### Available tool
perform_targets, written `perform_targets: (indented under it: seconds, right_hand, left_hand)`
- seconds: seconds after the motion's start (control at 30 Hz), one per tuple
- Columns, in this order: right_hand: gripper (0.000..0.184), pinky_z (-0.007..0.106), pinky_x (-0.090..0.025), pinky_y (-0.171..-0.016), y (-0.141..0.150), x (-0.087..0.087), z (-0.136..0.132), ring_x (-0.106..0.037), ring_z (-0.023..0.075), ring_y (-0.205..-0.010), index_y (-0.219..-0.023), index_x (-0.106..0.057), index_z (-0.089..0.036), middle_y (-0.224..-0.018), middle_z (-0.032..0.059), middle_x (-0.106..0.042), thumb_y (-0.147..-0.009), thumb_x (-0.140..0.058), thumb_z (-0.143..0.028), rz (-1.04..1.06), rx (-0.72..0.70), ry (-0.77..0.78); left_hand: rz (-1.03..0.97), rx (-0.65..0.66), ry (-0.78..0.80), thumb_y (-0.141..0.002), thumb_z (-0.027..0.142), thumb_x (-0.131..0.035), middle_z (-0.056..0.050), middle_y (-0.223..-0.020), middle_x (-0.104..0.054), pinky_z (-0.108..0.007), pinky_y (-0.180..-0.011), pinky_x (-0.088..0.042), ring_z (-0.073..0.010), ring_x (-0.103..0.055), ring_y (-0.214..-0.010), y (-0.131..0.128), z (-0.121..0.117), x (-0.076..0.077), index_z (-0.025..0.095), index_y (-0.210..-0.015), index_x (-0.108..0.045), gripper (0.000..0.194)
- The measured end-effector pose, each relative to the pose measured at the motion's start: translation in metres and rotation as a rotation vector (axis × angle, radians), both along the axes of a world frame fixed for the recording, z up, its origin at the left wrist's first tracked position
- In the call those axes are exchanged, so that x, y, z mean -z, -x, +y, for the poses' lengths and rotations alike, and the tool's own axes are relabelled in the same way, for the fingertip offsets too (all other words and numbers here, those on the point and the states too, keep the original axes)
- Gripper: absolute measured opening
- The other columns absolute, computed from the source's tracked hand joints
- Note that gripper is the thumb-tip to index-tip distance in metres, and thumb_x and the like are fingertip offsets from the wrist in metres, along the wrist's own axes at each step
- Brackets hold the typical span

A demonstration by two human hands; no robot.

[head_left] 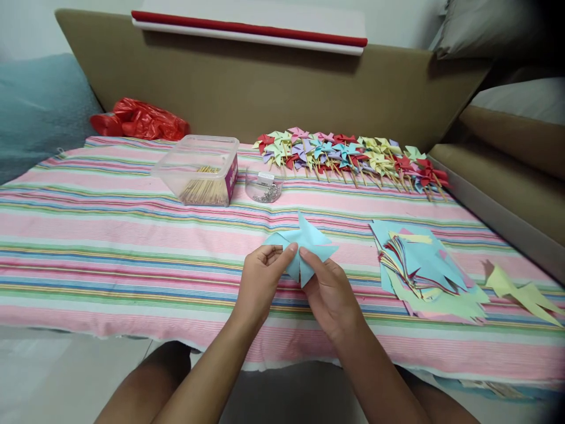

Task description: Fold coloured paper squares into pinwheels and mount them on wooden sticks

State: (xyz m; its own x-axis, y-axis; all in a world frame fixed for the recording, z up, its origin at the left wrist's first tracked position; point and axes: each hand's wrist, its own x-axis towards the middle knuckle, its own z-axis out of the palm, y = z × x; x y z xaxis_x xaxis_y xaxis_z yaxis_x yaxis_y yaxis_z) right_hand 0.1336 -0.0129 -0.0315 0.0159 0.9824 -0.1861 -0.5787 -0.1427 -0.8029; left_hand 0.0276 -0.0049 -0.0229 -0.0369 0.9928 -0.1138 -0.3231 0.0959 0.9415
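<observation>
A light blue paper pinwheel (pixel 311 235) is held between both hands above the striped cloth, its pointed vanes folded toward the middle. My left hand (pixel 262 274) pinches its left side, thumb pressed near the centre. On the other side, my right hand (pixel 329 288) grips the lower right part, its thumb also close to the centre. The two thumbs nearly meet, and they hide the pinwheel's middle. Whether a pin sits there I cannot tell. Beyond the hands stands a small clear tub (pixel 263 187) with shiny metal pins in it.
A clear plastic box (pixel 194 159) holds many thin wooden sticks (pixel 203 191). Finished pinwheels on sticks (pixel 335 150) lie in a row at the back. Cut paper sheets (pixel 435 265) are stacked at right, beside a yellow-green paper piece (pixel 521 291). A red plastic bag (pixel 145 121) lies back left.
</observation>
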Motion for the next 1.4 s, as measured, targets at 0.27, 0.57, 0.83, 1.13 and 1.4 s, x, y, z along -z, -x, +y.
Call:
perform_targets:
  seconds: [0.27, 0.57, 0.83, 1.13, 1.4]
  right_hand:
    - [0.026, 0.036, -0.059, -0.075, -0.014, -0.008, 0.0, -0.067, 0.0202, -0.093, -0.099, -0.049, -0.028, -0.102, -0.0004, -0.066, -0.083, -0.069, -0.028, -0.09, 0.056, -0.045]
    - [0.014, 0.04, -0.056, -0.1, -0.03, -0.001, 0.0, -0.05, 0.0254, -0.131, -0.099, -0.071, -0.029, -0.128, 0.0059, -0.048, -0.086, -0.071, -0.03, -0.811, -0.048, -0.445]
    - [0.016, 0.035, -0.059, -0.092, -0.031, -0.005, 0.003, -0.059, 0.0245, -0.117, -0.087, -0.075, -0.026, -0.114, 0.0071, -0.056, -0.086, -0.071, -0.041, -0.747, -0.028, -0.353]
    - [0.021, 0.033, -0.059, -0.082, -0.024, -0.003, -0.001, -0.064, 0.0216, -0.105, -0.083, -0.073, -0.022, -0.125, 0.0066, -0.057, -0.086, -0.07, -0.043, -0.667, 0.05, -0.232]
    - [0.024, 0.032, -0.059, -0.077, -0.016, -0.001, 0.0, -0.063, 0.0233, -0.107, -0.078, -0.069, -0.021, -0.123, 0.0073, -0.058, -0.081, -0.075, -0.045, -0.655, 0.129, -0.205]
  left_hand:
    - [-0.138, -0.085, 0.033, -0.075, 0.04, -0.082, 0.0, -0.067, -0.061, -0.023, -0.058, -0.046, -0.0107, -0.053, -0.062, 0.012, 0.008, -0.003, 0.012, -0.073, -0.067, 0.031]
    - [-0.141, -0.108, 0.026, -0.076, 0.038, -0.082, 0.002, -0.061, -0.056, -0.021, -0.054, -0.043, -0.0091, -0.049, -0.056, 0.017, 0.01, -0.003, 0.014, -0.067, -0.063, 0.032]
    - [-0.027, -0.062, -0.02, -0.078, 0.039, -0.08, 0.004, -0.06, -0.052, -0.021, -0.053, -0.036, -0.0075, -0.043, -0.055, 0.016, 0.006, -0.003, 0.015, -0.066, -0.059, 0.034]
    - [0.112, -0.032, -0.043, -0.079, 0.044, -0.078, 0.005, -0.062, -0.046, -0.023, -0.056, -0.032, -0.009, -0.04, -0.059, 0.014, 0.002, -0.001, 0.016, -0.068, -0.055, 0.038]
    - [0.121, -0.027, -0.044, -0.078, 0.044, -0.078, 0.004, -0.062, -0.048, -0.024, -0.056, -0.033, -0.0095, -0.041, -0.059, 0.011, 0.002, -0.002, 0.016, -0.068, -0.055, 0.038]
